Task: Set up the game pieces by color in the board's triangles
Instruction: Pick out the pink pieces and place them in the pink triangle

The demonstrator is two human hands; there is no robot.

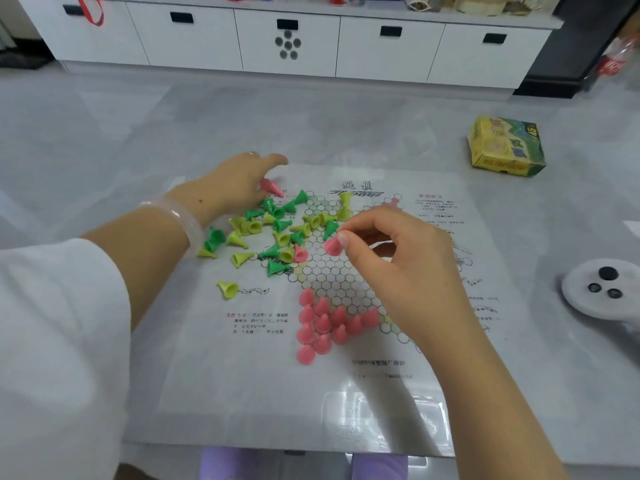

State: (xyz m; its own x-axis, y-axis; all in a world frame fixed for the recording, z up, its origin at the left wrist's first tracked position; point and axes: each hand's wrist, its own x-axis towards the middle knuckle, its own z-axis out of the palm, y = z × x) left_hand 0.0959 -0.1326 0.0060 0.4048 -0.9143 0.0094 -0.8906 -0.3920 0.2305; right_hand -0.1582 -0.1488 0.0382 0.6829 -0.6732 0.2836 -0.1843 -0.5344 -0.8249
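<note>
Right hand (391, 258) pinching a pink piece (333, 246) above the board (398, 393); left hand (235, 183), fingers curled, holding another pink piece (272, 187).

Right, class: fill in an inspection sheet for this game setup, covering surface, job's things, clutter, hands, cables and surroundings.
Surface: glossy board sheet on a grey floor.
Job's things: pink pieces stand grouped in the near triangle; green and yellow pieces lie mixed, mostly tipped over.
Clutter: yellow box; white controller.
Hands: left hand holds a pink piece; right hand pinches another pink piece.
Cables: nothing seen.
Surroundings: white cabinet behind.
</note>
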